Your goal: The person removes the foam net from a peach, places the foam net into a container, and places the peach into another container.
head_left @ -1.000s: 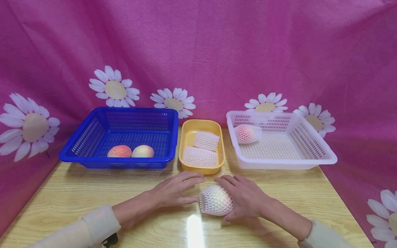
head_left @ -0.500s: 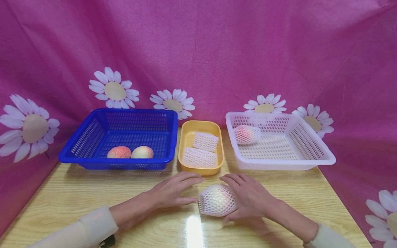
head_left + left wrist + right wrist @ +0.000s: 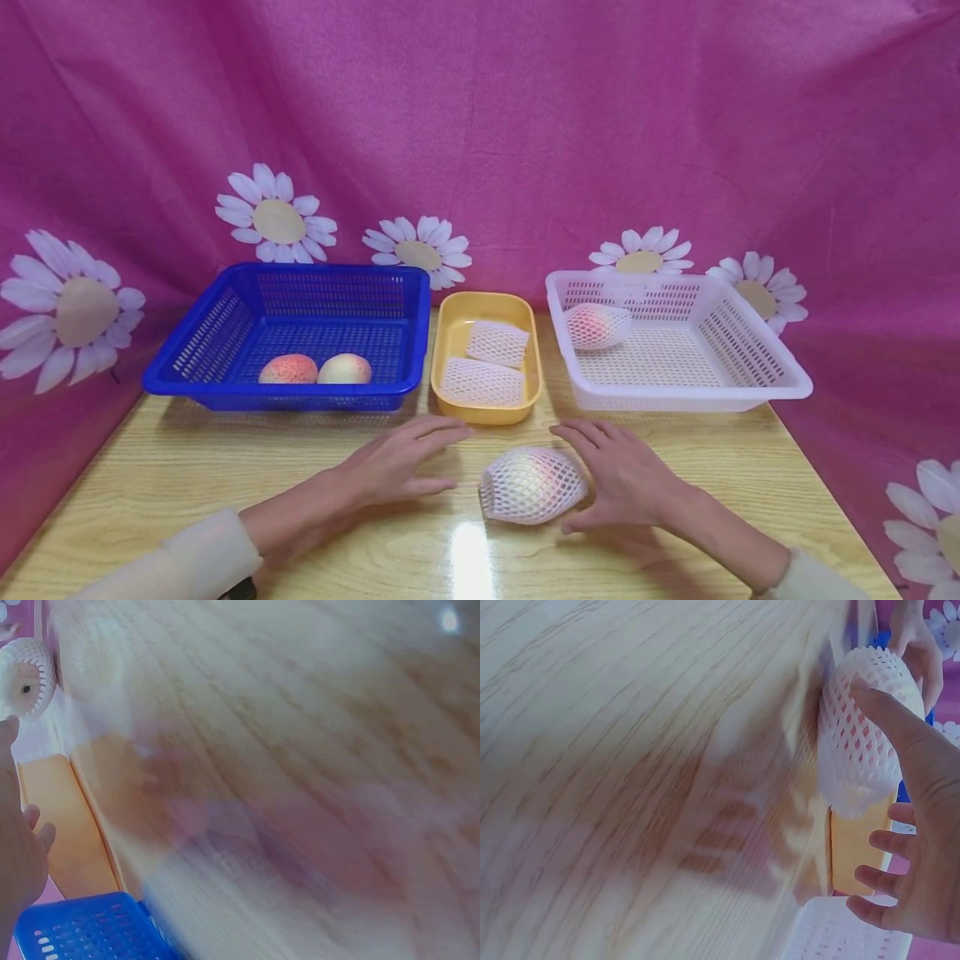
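A peach in a white foam net sleeve (image 3: 531, 485) lies on its side on the wooden table, between the two hands in the head view. My right hand (image 3: 626, 475) is just to its right, fingers spread and relaxed around that end. In the right wrist view the thumb overlaps the netted peach (image 3: 862, 742), and the other fingers are apart from it. To the left, my left hand (image 3: 397, 462) hovers with loose fingers and holds nothing; a gap separates it from the sleeve's end. The left wrist view catches the sleeve's open end (image 3: 28, 679) past the fingers.
Two bare peaches (image 3: 288, 369) sit in a blue basket (image 3: 285, 388) at the back left. A yellow tray (image 3: 487, 414) in the middle holds two flat foam nets (image 3: 483, 381). At the back right, a white basket (image 3: 690, 390) contains another netted peach (image 3: 597, 326).
Both hands have drawn apart, the left hand leftward and the right hand rightward off the netted peach. More of its right end now shows; the baskets and tray stay put.
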`<state>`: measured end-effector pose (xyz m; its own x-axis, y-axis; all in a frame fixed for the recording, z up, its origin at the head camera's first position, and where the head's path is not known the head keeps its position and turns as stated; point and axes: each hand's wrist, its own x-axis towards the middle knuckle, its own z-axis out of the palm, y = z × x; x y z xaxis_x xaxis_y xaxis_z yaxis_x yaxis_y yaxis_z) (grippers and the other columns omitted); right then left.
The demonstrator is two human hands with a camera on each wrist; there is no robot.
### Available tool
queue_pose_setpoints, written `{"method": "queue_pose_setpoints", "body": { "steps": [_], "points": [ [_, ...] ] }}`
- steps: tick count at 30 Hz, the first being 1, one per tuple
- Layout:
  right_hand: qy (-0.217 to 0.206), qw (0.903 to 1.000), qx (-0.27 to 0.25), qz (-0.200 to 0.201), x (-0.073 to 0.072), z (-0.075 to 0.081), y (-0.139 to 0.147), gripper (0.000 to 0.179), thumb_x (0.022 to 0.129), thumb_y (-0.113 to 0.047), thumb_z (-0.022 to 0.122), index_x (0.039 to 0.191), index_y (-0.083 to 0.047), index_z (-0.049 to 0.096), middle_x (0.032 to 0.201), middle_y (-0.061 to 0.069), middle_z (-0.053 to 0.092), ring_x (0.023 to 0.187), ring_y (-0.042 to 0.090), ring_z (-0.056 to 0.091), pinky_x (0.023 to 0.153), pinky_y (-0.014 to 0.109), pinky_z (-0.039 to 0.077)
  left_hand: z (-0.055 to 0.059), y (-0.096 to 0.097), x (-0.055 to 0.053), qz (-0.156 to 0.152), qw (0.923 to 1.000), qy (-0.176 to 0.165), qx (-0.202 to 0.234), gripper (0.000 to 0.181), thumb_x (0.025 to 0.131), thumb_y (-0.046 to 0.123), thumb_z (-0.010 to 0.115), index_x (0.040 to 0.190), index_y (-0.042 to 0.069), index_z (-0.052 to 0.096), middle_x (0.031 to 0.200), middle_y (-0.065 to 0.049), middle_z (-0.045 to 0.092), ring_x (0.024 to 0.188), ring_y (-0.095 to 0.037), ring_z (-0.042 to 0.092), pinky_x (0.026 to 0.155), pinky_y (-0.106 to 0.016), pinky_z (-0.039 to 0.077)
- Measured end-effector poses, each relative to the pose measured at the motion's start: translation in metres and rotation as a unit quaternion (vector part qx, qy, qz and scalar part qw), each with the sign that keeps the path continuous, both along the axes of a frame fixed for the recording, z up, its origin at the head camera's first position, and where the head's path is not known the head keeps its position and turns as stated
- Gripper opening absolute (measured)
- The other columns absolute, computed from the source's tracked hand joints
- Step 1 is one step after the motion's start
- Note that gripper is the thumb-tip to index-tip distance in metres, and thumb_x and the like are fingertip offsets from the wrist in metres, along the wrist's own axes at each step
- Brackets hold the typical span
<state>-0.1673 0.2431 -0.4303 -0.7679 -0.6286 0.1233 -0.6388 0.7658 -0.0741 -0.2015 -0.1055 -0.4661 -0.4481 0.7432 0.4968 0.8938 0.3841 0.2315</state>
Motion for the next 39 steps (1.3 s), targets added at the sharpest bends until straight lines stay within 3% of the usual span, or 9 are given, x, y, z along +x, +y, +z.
{"method": "queue_pose_setpoints", "body": {
  "steps": [12, 19, 23, 28, 34, 39],
  "points": [
    [0.006, 0.9997, -0.002, -0.022, 0.001, -0.005, 0.016, 0.113, 0.061, -0.077, 0.077, 0.147, -0.01, 0.045, 0.143, 0.012, 0.051, 0.124, 0.037, 0.05, 0.096, 0.062, 0.044, 0.0, -0.019, 0.008, 0.03, 0.9989, -0.034, -0.007, 0.063, 0.086, 0.033, 0.079, 0.14, 0.01, 0.057, 0.138, -0.006, 0.057, 0.128, -0.02, 0.051, 0.103, -0.044, 0.046],
    [0.026, 0.9992, -0.015, -0.026, 0.001, -0.01, 0.027, 0.109, 0.064, -0.08, 0.073, 0.145, -0.011, 0.048, 0.14, 0.011, 0.053, 0.12, 0.037, 0.052, 0.091, 0.062, 0.046, 0.001, -0.028, 0.007, 0.038, 0.9991, -0.019, -0.001, 0.062, 0.083, 0.031, 0.082, 0.136, 0.008, 0.059, 0.137, -0.002, 0.058, 0.127, -0.019, 0.051, 0.104, -0.043, 0.045],
    [0.03, 0.9991, -0.018, -0.023, 0.001, -0.011, 0.031, 0.109, 0.066, -0.081, 0.07, 0.146, -0.01, 0.048, 0.141, 0.013, 0.052, 0.121, 0.04, 0.051, 0.09, 0.064, 0.046, -0.001, -0.035, 0.008, 0.046, 0.9988, -0.015, 0.001, 0.063, 0.083, 0.031, 0.082, 0.137, 0.008, 0.059, 0.136, -0.006, 0.059, 0.126, -0.022, 0.053, 0.102, -0.044, 0.047],
    [0.027, 0.9991, -0.018, -0.028, 0.002, -0.011, 0.037, 0.11, 0.066, -0.08, 0.072, 0.147, -0.01, 0.047, 0.143, 0.012, 0.051, 0.123, 0.038, 0.05, 0.092, 0.064, 0.044, -0.004, -0.046, 0.012, 0.069, 0.9974, -0.023, -0.005, 0.064, 0.082, 0.034, 0.082, 0.136, 0.008, 0.06, 0.136, -0.01, 0.058, 0.125, -0.027, 0.054, 0.101, -0.047, 0.047],
    [0.029, 0.9988, -0.013, -0.039, 0.005, -0.014, 0.041, 0.109, 0.066, -0.08, 0.071, 0.147, -0.01, 0.047, 0.143, 0.013, 0.05, 0.125, 0.038, 0.049, 0.093, 0.065, 0.043, -0.003, -0.059, 0.019, 0.11, 0.9924, -0.05, -0.022, 0.065, 0.083, 0.039, 0.08, 0.139, 0.013, 0.059, 0.139, -0.006, 0.056, 0.127, -0.026, 0.053, 0.101, -0.047, 0.047],
    [0.032, 0.9981, -0.012, -0.05, 0.009, -0.017, 0.047, 0.108, 0.067, -0.082, 0.069, 0.145, -0.01, 0.048, 0.142, 0.013, 0.05, 0.124, 0.038, 0.049, 0.089, 0.066, 0.045, -0.004, -0.069, 0.022, 0.123, 0.9908, -0.046, -0.034, 0.067, 0.083, 0.041, 0.079, 0.141, 0.014, 0.058, 0.14, -0.004, 0.056, 0.127, -0.024, 0.053, 0.101, -0.045, 0.048]
  ]
}}
